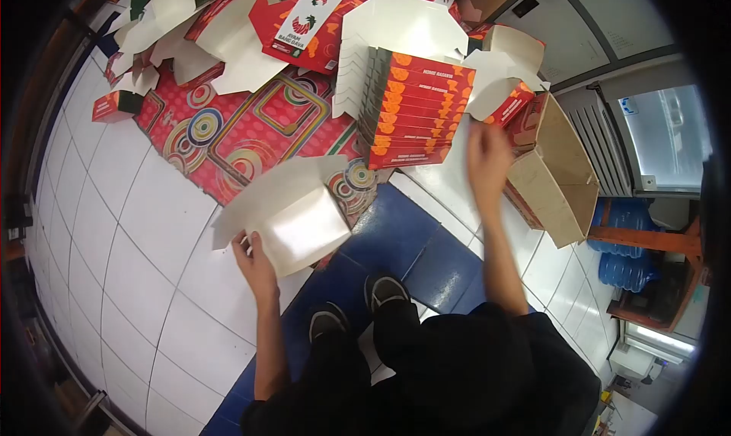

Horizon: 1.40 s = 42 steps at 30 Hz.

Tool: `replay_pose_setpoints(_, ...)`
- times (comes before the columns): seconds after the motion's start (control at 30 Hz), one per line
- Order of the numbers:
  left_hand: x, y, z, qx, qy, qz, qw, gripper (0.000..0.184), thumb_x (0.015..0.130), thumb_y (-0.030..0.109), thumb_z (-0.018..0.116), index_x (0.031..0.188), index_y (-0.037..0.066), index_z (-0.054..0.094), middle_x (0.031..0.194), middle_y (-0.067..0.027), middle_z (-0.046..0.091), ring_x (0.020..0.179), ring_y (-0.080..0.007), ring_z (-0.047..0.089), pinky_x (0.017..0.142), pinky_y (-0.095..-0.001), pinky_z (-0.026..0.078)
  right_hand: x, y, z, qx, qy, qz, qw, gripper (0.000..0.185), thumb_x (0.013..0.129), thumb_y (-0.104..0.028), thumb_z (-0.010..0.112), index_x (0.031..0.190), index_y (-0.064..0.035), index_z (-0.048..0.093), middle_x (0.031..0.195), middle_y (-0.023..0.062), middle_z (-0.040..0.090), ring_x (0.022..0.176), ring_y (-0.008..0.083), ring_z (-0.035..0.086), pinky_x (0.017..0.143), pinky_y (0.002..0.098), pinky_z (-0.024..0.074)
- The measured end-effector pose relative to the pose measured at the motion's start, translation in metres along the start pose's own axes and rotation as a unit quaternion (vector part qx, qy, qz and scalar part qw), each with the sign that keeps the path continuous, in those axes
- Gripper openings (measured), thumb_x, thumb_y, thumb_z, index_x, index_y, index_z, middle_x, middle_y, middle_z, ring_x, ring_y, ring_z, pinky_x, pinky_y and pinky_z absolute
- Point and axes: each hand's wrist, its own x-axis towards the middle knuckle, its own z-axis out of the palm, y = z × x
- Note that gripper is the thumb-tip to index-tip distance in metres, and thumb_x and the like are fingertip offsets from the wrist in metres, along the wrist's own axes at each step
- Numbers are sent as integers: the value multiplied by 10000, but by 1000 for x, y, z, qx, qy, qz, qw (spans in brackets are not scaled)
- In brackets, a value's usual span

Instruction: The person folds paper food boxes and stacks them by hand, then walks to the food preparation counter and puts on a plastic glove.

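Note:
My left hand grips the near-left edge of an open paper food box, thumb inside and fingers on its side flap. The box's white interior faces up, and its flaps stand spread. My right hand is blurred by motion, just right of a tall stack of nested red-and-orange boxes; whether it touches anything I cannot tell. Above the stack lies a wide white open box. A small red box end shows just beyond my right hand.
A patterned red mat lies under heaped open boxes and a printed red box. A brown cardboard carton stands open at right. Farther right are blue water jugs on an orange rack and a glass-fronted cabinet.

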Motion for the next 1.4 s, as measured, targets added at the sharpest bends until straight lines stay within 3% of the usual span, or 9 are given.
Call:
replay_pose_setpoints(0.17,5,19,4,-8,-2,-23,1000,406,1046,269,585,1352,28,472,1288,-190,576,1102,-233,602,918,-352,509,162,105,16,-326,31,-51,944,338,946,-276,639,1212,-69,655,1180,179,661,1155,363,609,972,534,471)
replay_pose_setpoints(0.3,6,20,12,-18,4,-20,1000,424,1044,278,589,1358,25,460,1309,-202,570,1139,-247,590,946,-364,497,200,160,47,-444,-264,176,838,401,947,-201,581,1317,-67,659,1398,197,613,1311,404,578,1142,763,188)
replay_pose_setpoints(0.47,4,12,12,-12,-11,-21,1000,432,1040,274,600,1359,22,456,1332,-208,564,1156,-259,582,958,-373,489,206,175,58,-502,-302,125,801,388,988,-209,540,1306,-11,643,1329,250,648,1222,423,642,874,671,552)
replay_pose_setpoints(0.63,8,7,14,-11,-7,-21,1000,431,1033,260,611,1359,22,462,1278,-197,587,1114,-256,593,963,-372,486,227,203,16,-500,-220,-62,836,303,998,-181,513,1209,14,609,1006,227,745,936,412,744,732,545,615)
replay_pose_setpoints(0.7,8,8,17,-9,0,-1,1000,422,1028,260,618,1343,17,477,1248,-191,595,1087,-244,599,955,-370,489,226,213,-33,-456,-207,-180,847,283,1019,-170,464,1158,61,550,1176,342,607,927,436,702,783,523,588)
replay_pose_setpoints(0.77,12,2,17,-11,-15,11,1000,421,1022,263,628,1332,14,489,1248,-184,598,1089,-232,593,955,-365,487,246,312,-40,-127,-94,-36,987,422,1020,-269,504,1351,-16,433,1234,225,572,1000,365,672,826,500,541)
replay_pose_setpoints(1.0,7,25,22,-18,-42,-19,999,429,1029,297,621,1325,8,505,1243,-163,607,1116,-220,579,972,-358,479,128,147,-130,309,-163,371,860,717,1010,-545,522,1549,-98,368,1445,146,502,1262,303,566,988,423,523)
replay_pose_setpoints(1.23,6,19,20,-36,-48,-12,998,410,1055,314,566,1317,0,538,1244,-159,618,1123,-210,583,991,-345,468,45,55,-155,395,84,334,852,612,1051,-503,466,1549,-153,399,1504,98,488,1370,286,499,1117,478,448)
replay_pose_setpoints(1.4,5,17,20,-40,-62,7,997,399,1059,278,551,1332,-12,564,1249,-152,639,1152,-221,592,1011,-348,462,-37,-36,-85,368,-202,230,878,629,1089,-481,378,1562,-69,338,1543,123,436,1407,263,447,1171,419,366)
